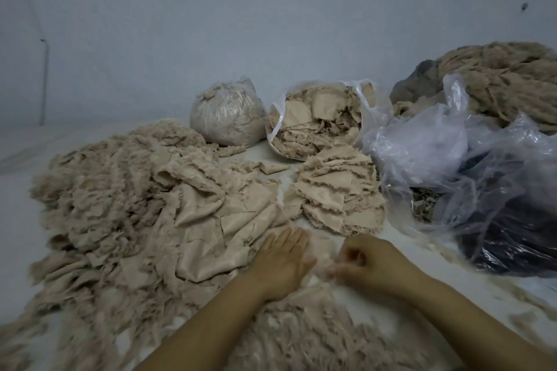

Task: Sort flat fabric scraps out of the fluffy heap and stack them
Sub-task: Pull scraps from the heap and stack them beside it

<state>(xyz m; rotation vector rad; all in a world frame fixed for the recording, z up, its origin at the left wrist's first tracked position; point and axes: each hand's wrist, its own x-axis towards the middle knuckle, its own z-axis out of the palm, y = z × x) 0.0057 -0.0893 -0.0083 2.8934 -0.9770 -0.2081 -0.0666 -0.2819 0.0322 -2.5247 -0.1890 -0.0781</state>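
Left hand: I am seeing my left hand (281,262) lying flat, fingers (294,239) straight and released, pressing on the near edge of the heap (144,214).
Right hand: my right hand (367,259) is sitting just right of the left one, fingers (354,256) curled in; they seem to be pinching a wisp of fluff (327,269), but the blur is keeping me from telling for sure.
Heap: it is spreading over the left and near part of the white surface (18,220), with flat beige scraps (211,214) lying among the fluffy pieces.
Stack: the sorted stack (337,190) is sitting far of my hands, just right of the heap, with its frayed layers showing.
Open bag: a clear bag (319,120) of scraps is lying tipped toward me, touching the far side of the stack.
Tied bag: a closed sack (226,117) of fluff is standing left of it.
Right side: a loose plastic sheet (437,141) is covering something dark (506,238); a bundle (509,78) of tan material is resting far right.
Wall: a pale wall (241,24) is rising behind.
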